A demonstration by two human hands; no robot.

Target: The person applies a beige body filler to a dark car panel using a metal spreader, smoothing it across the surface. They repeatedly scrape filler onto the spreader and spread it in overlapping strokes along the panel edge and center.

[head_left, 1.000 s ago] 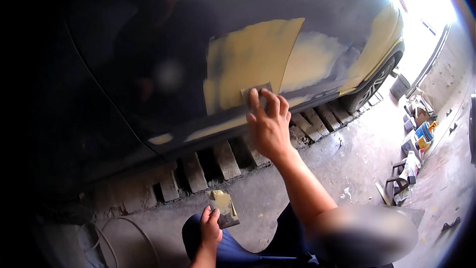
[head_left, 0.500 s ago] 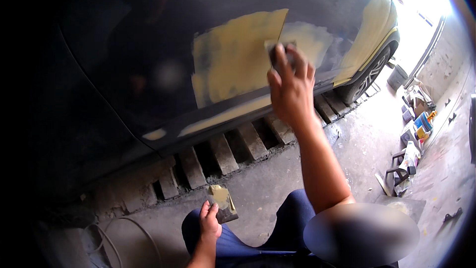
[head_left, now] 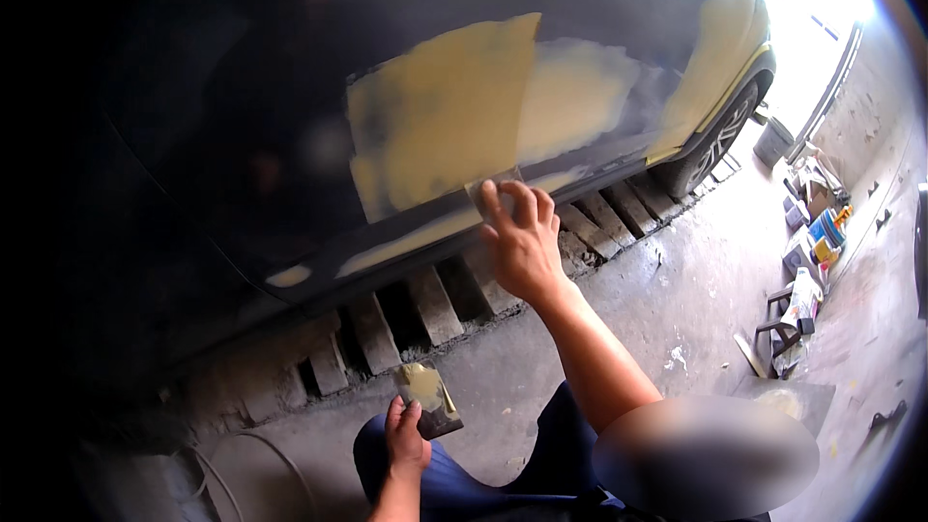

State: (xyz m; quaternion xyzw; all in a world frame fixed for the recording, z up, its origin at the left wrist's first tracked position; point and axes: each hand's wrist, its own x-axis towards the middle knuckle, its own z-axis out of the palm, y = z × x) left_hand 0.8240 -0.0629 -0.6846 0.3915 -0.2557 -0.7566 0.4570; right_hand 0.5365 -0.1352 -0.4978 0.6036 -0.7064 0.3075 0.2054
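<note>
My right hand (head_left: 522, 242) grips a flat putty spreader (head_left: 493, 187), its edge at the bottom of a yellow filler patch (head_left: 435, 121) on the dark car door (head_left: 280, 77). A paler filler patch (head_left: 575, 97) adjoins it on the right, and a thin filler strip (head_left: 416, 240) runs along the lower sill. Low in front of me, my left hand (head_left: 408, 438) is closed on a dark rectangular putty board (head_left: 440, 418) with yellow filler smeared over it. Part of the spreader is hidden behind my right fingers.
Slatted blocks (head_left: 433, 304) line the floor under the car. A wheel (head_left: 717, 150) stands at the far right, with a grey bucket (head_left: 773, 145) beyond it. Cans and clutter, including a small dark stool (head_left: 778, 333), lie along the right wall. A hose (head_left: 275, 454) curls at lower left.
My right hand has swept down and left with the spreader, from the seam between the patches to the lower edge. The left hand stays nearly still with the putty board.
</note>
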